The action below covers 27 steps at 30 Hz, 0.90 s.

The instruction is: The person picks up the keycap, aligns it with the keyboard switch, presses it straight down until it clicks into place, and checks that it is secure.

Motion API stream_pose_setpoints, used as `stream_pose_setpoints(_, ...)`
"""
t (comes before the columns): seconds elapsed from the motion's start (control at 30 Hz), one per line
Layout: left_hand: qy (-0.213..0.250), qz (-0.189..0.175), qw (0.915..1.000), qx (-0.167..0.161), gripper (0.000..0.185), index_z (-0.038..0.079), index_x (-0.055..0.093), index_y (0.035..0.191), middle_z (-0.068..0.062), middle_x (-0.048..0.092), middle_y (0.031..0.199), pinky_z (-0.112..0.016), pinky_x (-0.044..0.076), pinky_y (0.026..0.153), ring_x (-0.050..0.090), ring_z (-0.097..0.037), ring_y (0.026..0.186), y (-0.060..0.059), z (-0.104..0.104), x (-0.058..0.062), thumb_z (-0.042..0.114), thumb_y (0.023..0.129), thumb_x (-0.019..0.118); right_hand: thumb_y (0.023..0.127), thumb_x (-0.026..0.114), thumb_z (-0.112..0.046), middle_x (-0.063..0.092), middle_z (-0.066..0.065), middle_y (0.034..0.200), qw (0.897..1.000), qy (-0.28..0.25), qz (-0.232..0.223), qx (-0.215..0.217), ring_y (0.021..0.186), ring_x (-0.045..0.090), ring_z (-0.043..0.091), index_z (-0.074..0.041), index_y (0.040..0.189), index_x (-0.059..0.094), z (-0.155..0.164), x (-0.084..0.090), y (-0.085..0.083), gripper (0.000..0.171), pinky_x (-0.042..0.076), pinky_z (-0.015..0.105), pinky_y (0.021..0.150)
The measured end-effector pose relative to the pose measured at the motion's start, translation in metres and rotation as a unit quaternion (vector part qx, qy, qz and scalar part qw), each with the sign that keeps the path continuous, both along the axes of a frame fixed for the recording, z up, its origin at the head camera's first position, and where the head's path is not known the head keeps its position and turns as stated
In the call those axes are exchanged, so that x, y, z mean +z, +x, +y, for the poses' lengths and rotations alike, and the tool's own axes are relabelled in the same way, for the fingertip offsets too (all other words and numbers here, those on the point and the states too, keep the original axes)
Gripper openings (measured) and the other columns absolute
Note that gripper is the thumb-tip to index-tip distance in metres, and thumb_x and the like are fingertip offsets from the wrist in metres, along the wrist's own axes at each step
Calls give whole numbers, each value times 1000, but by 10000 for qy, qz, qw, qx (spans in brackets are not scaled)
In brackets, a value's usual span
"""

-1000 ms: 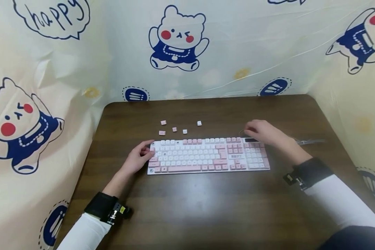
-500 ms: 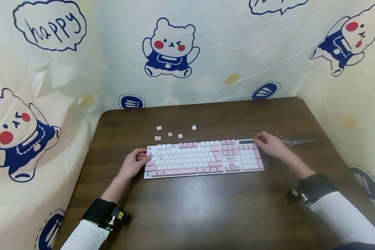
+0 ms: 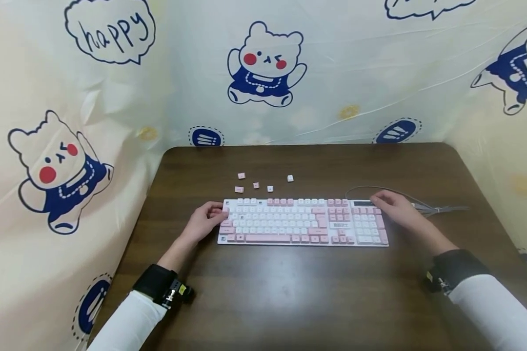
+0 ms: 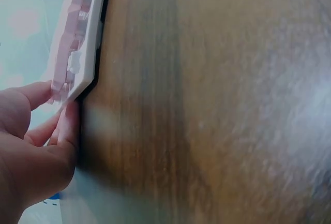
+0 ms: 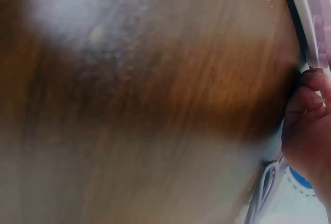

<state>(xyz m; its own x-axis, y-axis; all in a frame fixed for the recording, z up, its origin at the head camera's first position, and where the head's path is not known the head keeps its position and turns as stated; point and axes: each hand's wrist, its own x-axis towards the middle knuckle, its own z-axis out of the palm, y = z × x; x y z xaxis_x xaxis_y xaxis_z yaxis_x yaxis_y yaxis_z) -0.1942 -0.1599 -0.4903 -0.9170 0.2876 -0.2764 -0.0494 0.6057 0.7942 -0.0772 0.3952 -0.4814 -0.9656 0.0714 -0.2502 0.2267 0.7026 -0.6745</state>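
A dark wooden table (image 3: 290, 292) is seen, and the pink and white keyboard (image 3: 303, 222) is laid flat across its middle, between the two hands. Its left end is gripped by the left hand (image 3: 204, 222), thumb on top and fingers curled at the edge, while its far right corner is touched by the right hand (image 3: 393, 207), whose fingers are bent over it. Five loose keycaps (image 3: 255, 185) are scattered just beyond the keyboard's far edge, and a grey cable (image 3: 426, 207) is run off to the right.
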Motion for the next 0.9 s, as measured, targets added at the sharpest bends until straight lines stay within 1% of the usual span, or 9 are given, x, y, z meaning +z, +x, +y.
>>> stream_pose_setpoints(0.1, 248, -212, 9995, 13, 46, 0, 59, 138, -20, 66, 126, -38, 57, 94, 65, -29, 110, -3, 1, 1, 31, 105, 65, 108, 44, -56, 63, 24, 129, 9999, 24, -97, -34, 120, 56, 43, -4, 138, 57, 6, -1, 5, 62, 46, 56, 93)
stream_pose_setpoints(0.2, 510, -358, 9981, 19, 40, -3, 61, 134, -22, 67, 122, -34, 60, 88, 70, -27, 105, -7, 0, 3, 26, 106, 63, 107, 45, -58, 64, 23, 127, 9999, 28, -110, -121, 116, 57, 41, -5, 138, 58, 10, -3, 9, 63, 46, 50, 90)
stream_pose_setpoints(0.3, 442, -302, 9986, -2, 35, -2, 63, 130, -20, 70, 114, -33, 61, 83, 72, -23, 96, -8, 0, 7, 23, 106, 63, 106, 45, -59, 63, 24, 129, 9998, -40, -109, -182, 118, 58, 42, -5, 138, 57, 13, -5, 11, 63, 47, 50, 90)
stream_pose_setpoints(0.4, 106, 96, 9997, -197, 31, 1, 65, 127, -17, 71, 109, -36, 61, 81, 71, -23, 91, -5, 3, 12, 22, 105, 64, 108, 47, -54, 64, 24, 127, 9998, -139, -27, -159, 114, 60, 40, -4, 138, 56, 14, -7, 12, 59, 50, 45, 84)
stream_pose_setpoints(0.47, -235, 605, 9972, -361, 28, 2, 67, 125, -16, 72, 109, -39, 60, 83, 69, -24, 91, -4, 6, 15, 21, 105, 64, 108, 48, -51, 65, 22, 122, 9997, -202, 23, -159, 106, 62, 36, -5, 136, 57, 14, -6, 12, 55, 50, 40, 78)
stream_pose_setpoints(0.53, -591, 1160, 9900, -542, 25, 3, 68, 124, -15, 72, 110, -43, 57, 85, 66, -26, 93, -6, 10, 19, 19, 105, 64, 108, 49, -49, 65, 19, 113, 9994, -299, 56, -150, 93, 62, 32, -5, 135, 57, 13, -6, 10, 52, 48, 35, 69)
stream_pose_setpoints(0.63, -988, 1800, 9756, -773, 23, 5, 70, 123, -13, 71, 111, -46, 55, 88, 63, -28, 96, -14, 22, 30, 17, 104, 65, 108, 50, -52, 64, 15, 102, 9990, -407, 1, -166, 79, 60, 28, -7, 135, 56, 13, -6, 6, 53, 47, 34, 62)
stream_pose_setpoints(0.77, -1020, 2096, 9649, -1209, 23, 6, 70, 124, -10, 70, 114, -46, 56, 90, 63, -27, 98, -29, 47, 46, 15, 103, 67, 106, 50, -56, 61, 13, 92, 9985, -479, -81, -245, 70, 59, 28, -7, 135, 56, 15, -7, 5, 56, 46, 35, 59)
stream_pose_setpoints(0.9, -962, 2202, 9536, -1814, 24, 8, 71, 125, -7, 68, 114, -43, 57, 92, 64, -24, 100, -42, 72, 53, 14, 102, 68, 106, 51, -54, 58, 11, 84, 9981, -526, 8, -306, 65, 58, 29, -7, 134, 56, 13, -6, 3, 55, 46, 35, 56)
